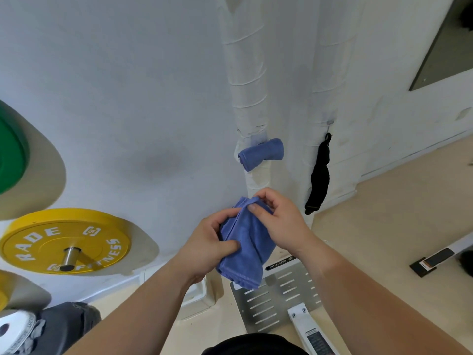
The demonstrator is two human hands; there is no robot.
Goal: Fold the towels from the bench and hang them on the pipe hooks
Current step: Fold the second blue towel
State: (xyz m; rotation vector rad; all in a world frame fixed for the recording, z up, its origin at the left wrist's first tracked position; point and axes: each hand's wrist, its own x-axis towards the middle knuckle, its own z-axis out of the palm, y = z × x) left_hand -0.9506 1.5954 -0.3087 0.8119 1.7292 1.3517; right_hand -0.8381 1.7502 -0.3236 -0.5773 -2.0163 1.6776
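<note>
A folded blue towel (249, 242) hangs between both my hands in front of the wall. My left hand (208, 242) grips its left side with the thumb pressed across the cloth. My right hand (277, 219) pinches its top edge. Above them, a second blue towel (261, 153) hangs folded on a hook of the left white wrapped pipe (245, 80). The right white pipe (330, 73) carries a hook (329, 124) from which a black strap (318, 178) dangles.
A yellow weight plate (65, 240) and a green plate (11, 152) sit on wall pegs at the left. A slotted metal machine base (276, 295) stands on the floor below my hands. A dark bag (66, 326) lies at lower left.
</note>
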